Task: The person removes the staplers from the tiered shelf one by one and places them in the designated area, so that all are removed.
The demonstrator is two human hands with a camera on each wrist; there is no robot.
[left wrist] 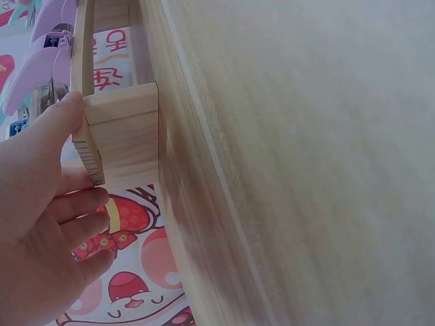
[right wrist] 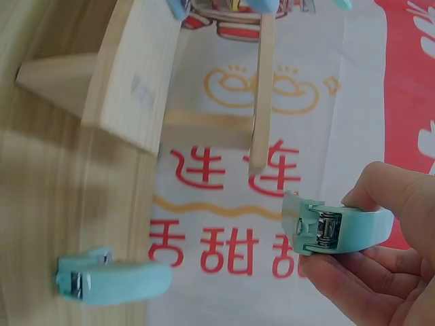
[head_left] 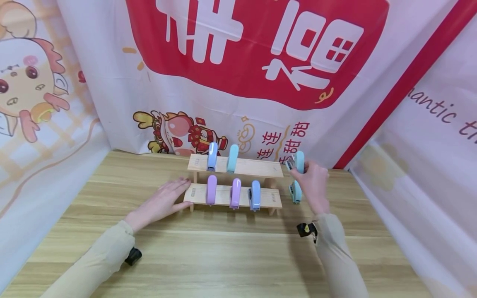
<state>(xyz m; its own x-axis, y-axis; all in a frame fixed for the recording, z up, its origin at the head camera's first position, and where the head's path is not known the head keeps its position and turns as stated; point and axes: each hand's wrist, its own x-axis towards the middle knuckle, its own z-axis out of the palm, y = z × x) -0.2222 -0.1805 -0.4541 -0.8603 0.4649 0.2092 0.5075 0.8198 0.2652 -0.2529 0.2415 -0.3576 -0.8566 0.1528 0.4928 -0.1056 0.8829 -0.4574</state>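
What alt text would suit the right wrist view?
A person's right grip holds a mint-green stapler in front of a white, red-lettered backdrop. Another mint-green stapler rests on the wooden table at lower left; wooden stands show near the top.

Left fingers (head_left: 180, 185) lie extended while right fingers (right wrist: 346, 288) curl, pinching.

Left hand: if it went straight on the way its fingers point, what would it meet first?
Most likely the lower shelf: the left hand touches its left end, so no gap seems left between them.
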